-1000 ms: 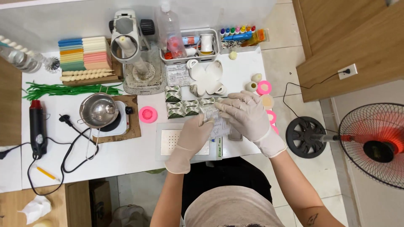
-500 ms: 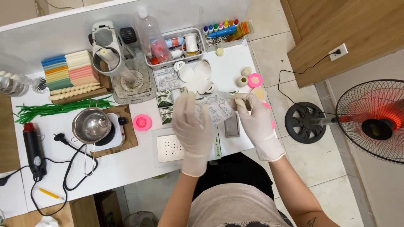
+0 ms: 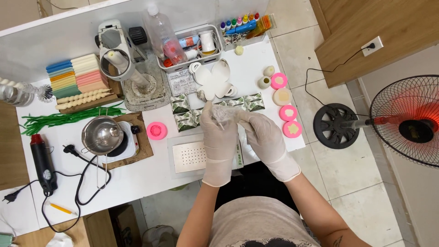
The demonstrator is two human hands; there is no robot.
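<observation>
Both gloved, at frame centre above the white desk (image 3: 151, 178): left hand (image 3: 219, 137) and right hand (image 3: 265, 137) pinching a small clear packet (image 3: 227, 116) between them, contents too small to tell. Behind, a row of leaf-print boxes (image 3: 215, 106) lined up; pink moulds (image 3: 288, 121) filled at right. Packing seemingly midway.

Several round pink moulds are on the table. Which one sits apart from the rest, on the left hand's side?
The empty-looking pink mould beside the small hot plate, left of the left hand. The other pink moulds cluster along the table's right edge.
</observation>
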